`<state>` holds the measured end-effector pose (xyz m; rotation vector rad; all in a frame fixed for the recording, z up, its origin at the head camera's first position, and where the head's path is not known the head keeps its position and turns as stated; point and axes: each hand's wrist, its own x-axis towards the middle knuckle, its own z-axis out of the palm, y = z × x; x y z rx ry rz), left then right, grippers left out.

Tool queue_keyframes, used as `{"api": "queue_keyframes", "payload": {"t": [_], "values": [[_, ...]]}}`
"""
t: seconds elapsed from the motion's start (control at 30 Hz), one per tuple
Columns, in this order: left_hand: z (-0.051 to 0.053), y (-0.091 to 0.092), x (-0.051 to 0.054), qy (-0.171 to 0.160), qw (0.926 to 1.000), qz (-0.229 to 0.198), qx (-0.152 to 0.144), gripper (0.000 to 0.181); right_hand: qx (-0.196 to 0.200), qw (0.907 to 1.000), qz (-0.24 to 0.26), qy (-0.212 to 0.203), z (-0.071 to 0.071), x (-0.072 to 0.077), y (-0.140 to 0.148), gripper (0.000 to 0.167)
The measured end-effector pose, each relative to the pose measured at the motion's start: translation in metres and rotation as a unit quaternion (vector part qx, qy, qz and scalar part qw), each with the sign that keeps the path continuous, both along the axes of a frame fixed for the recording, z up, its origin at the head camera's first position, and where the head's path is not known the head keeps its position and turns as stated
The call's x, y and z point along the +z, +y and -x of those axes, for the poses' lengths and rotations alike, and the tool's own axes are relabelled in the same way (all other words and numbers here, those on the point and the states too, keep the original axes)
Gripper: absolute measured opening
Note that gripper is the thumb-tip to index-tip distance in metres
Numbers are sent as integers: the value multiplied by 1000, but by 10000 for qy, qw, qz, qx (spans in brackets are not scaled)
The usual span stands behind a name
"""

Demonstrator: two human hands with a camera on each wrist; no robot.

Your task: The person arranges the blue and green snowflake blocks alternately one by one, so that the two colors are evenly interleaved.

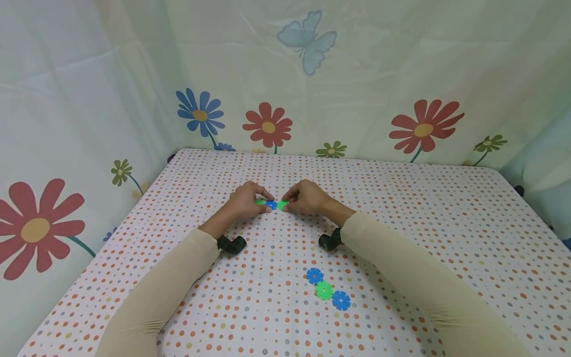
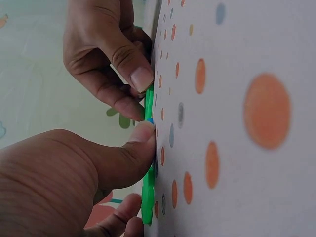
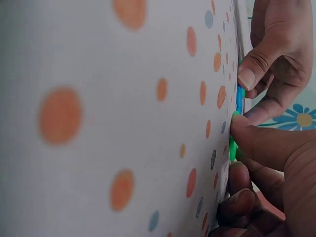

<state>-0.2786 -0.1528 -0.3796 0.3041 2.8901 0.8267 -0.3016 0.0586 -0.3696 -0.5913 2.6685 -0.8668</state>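
Note:
Three notched plastic discs lie in a row between the hands in the head view: a green disc (image 1: 260,202), a blue disc (image 1: 271,205) in the middle and another green disc (image 1: 281,204). The left hand (image 1: 246,201) pinches the blue disc between thumb and fingers, the left green disc (image 2: 147,197) lying beneath its palm side. Opposite it, the right hand (image 1: 309,197) pinches the right green disc (image 3: 233,148) at its edge. The discs meet edge to edge, low over the dotted cloth; whether their slots interlock is hidden by the fingers.
Nearer the body, a diagonal chain of a blue disc (image 1: 314,275), a green disc (image 1: 323,290) and a second blue disc (image 1: 341,300) lies on the dotted tablecloth (image 1: 250,307). A flowered curtain (image 1: 357,79) hangs behind the table and along its left side.

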Motion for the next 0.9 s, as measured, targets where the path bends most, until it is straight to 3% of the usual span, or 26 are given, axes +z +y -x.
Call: {"api": "queue_keyframes", "payload": {"t": [0.3,0.47,0.67,0.9], "values": [[-2,1,1,-33,9999,118,3,26,88,9997,145,-146,-2,3,0,32],[0,1,3,-169,9996,167,-139,28,148,9977,602,-274,-12,11,9,38],[2,1,5,-277,9992,68,-270,37,560,9953,773,146,-43,19,33,33],[-1,8,8,-106,9989,-176,-428,38,946,9923,792,133,-90,20,68,25]]}}
